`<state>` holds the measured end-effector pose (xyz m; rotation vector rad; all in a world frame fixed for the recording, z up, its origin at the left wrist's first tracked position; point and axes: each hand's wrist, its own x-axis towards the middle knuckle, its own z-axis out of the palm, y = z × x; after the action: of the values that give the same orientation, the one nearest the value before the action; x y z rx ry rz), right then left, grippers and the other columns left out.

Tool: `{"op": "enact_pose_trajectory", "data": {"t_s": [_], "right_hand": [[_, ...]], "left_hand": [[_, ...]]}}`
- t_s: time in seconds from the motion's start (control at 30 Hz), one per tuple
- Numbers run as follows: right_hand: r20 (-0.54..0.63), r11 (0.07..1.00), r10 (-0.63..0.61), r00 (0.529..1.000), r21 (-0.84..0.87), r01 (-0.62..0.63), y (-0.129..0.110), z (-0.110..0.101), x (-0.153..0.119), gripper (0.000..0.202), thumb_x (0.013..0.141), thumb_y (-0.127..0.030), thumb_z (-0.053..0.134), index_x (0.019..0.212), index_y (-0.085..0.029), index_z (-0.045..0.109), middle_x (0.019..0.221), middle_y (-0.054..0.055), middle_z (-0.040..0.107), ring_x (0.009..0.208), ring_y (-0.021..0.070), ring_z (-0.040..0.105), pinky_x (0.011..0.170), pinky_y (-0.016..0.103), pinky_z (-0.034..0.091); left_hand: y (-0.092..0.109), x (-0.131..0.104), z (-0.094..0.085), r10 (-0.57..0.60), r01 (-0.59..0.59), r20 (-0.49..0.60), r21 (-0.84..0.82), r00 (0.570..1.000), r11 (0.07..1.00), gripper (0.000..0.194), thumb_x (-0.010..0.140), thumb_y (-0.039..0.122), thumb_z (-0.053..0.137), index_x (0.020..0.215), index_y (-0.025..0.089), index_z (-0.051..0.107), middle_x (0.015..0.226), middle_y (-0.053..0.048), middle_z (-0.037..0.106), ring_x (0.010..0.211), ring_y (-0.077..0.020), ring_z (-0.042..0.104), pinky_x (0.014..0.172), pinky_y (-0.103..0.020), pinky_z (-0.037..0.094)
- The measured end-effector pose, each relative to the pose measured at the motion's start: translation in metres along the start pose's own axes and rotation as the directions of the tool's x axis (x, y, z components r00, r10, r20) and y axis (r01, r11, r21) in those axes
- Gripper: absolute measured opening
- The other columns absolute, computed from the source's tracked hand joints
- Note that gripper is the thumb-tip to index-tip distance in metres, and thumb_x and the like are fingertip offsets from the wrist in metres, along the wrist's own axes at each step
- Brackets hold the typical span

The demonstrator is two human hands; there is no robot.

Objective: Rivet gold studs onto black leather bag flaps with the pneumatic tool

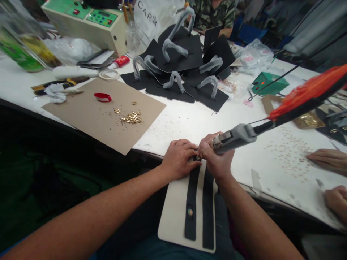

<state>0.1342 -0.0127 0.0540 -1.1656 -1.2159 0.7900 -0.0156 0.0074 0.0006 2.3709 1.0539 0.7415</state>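
Observation:
A cream panel [173, 216] rests on my lap, its far end against the table edge. Two black straps lie lengthwise on it; the left black strap [191, 191] carries a small gold fitting [190, 212]. My left hand [181, 159] grips the far end of this strap against the panel, thumb and forefinger on either side of a small metal piece. Closed around a grey electric screwdriver [235, 137], my right hand [217, 159] keeps the tool tilted, with its tip end low beside my left fingers. The tip itself is hidden by my hand.
Gold fittings [131, 118] lie on a brown board [108, 126] at left, near a red ring [103, 97]. Black panels with wrapped handles [179, 50] are piled behind. Small screws [294, 155] are scattered at right near another person's hand [329, 159]. An orange-wrapped cord [306, 94] rises from the screwdriver.

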Motion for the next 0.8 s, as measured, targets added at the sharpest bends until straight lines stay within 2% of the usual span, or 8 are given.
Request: {"op": "enact_pose_trajectory", "data": {"t_s": [0.1,0.2,0.33,0.43,0.53,0.6,0.7,0.8], "right_hand": [[0.03,0.997,-0.024,0.999,-0.074,0.026,-0.007,0.0,0.003,0.032,0.089,-0.039,0.076,0.068,-0.022,0.059,0.064,-0.002,0.059,0.057,0.0147,0.056,0.055,0.03,0.05],[0.034,0.999,0.002,0.999,-0.04,-0.001,-0.019,-0.003,0.006,0.034,0.087,-0.045,0.08,0.072,-0.021,0.063,0.062,-0.003,0.061,0.055,0.0146,0.057,0.054,0.029,0.05],[-0.185,0.999,-0.044,0.982,0.024,0.049,-0.044,-0.024,0.004,0.037,0.085,-0.054,0.082,0.088,-0.02,0.067,0.059,-0.004,0.061,0.051,0.0157,0.059,0.05,0.028,0.05],[-0.27,0.988,0.019,0.963,-0.143,-0.06,-0.053,-0.055,-0.005,0.046,0.087,-0.059,0.078,0.11,-0.02,0.068,0.066,-0.002,0.066,0.058,0.0191,0.065,0.049,0.027,0.049],[-0.215,0.913,0.181,0.96,-0.325,-0.245,-0.042,-0.086,-0.019,0.046,0.091,-0.059,0.07,0.115,-0.02,0.064,0.081,0.003,0.073,0.071,0.0237,0.072,0.055,0.03,0.053],[-0.167,0.866,0.261,0.951,-0.394,-0.307,-0.029,-0.101,-0.028,0.043,0.093,-0.055,0.066,0.117,-0.02,0.062,0.091,0.005,0.075,0.081,0.0274,0.075,0.065,0.036,0.057],[-0.116,0.782,0.275,0.954,-0.55,-0.293,-0.015,-0.114,-0.039,0.051,0.095,-0.052,0.061,0.134,-0.018,0.059,0.101,0.01,0.077,0.096,0.0328,0.076,0.082,0.046,0.058],[-0.124,0.657,0.163,0.979,-0.726,-0.201,-0.014,-0.121,-0.055,0.071,0.093,-0.05,0.064,0.155,-0.019,0.046,0.116,0.014,0.076,0.108,0.0367,0.073,0.093,0.054,0.056]], "left_hand": [[0.001,0.0,-0.001,0.017,-0.017,-0.012,0.016,1.0,1.0,0.029,0.087,0.044,0.082,0.112,0.031,0.078,0.136,0.0,0.073,0.128,-0.0278,0.058,0.107,-0.049,0.04],[0.004,0.0,-0.003,0.008,-0.008,-0.02,0.021,1.0,1.0,0.029,0.084,0.043,0.085,0.109,0.03,0.079,0.132,0.001,0.075,0.127,-0.0279,0.06,0.107,-0.049,0.042],[0.009,0.0,-0.006,-0.015,0.016,-0.022,0.013,1.0,1.0,0.031,0.085,0.046,0.084,0.111,0.03,0.08,0.128,0.001,0.077,0.126,-0.028,0.06,0.107,-0.049,0.043],[0.011,0.0,-0.006,-0.023,0.023,-0.028,0.005,0.999,1.0,0.031,0.084,0.045,0.084,0.111,0.03,0.081,0.127,0.0,0.077,0.124,-0.027,0.061,0.108,-0.048,0.044],[0.013,0.001,-0.006,-0.024,0.025,-0.036,0.009,0.999,1.0,0.03,0.083,0.043,0.085,0.11,0.029,0.081,0.125,0.0,0.078,0.123,-0.0269,0.062,0.108,-0.048,0.045],[0.013,0.001,-0.005,-0.034,0.034,-0.043,0.015,0.999,0.999,0.03,0.082,0.042,0.086,0.109,0.029,0.082,0.124,-0.001,0.079,0.122,-0.0272,0.063,0.108,-0.047,0.046],[0.013,0.002,-0.005,-0.044,0.044,-0.048,0.01,0.998,0.999,0.03,0.081,0.041,0.086,0.108,0.029,0.082,0.124,-0.001,0.079,0.122,-0.0271,0.063,0.108,-0.047,0.046],[0.012,0.002,-0.004,-0.041,0.041,-0.043,0.0,0.998,0.999,0.029,0.082,0.041,0.086,0.108,0.029,0.082,0.125,-0.001,0.079,0.122,-0.0266,0.063,0.109,-0.047,0.046]]}}
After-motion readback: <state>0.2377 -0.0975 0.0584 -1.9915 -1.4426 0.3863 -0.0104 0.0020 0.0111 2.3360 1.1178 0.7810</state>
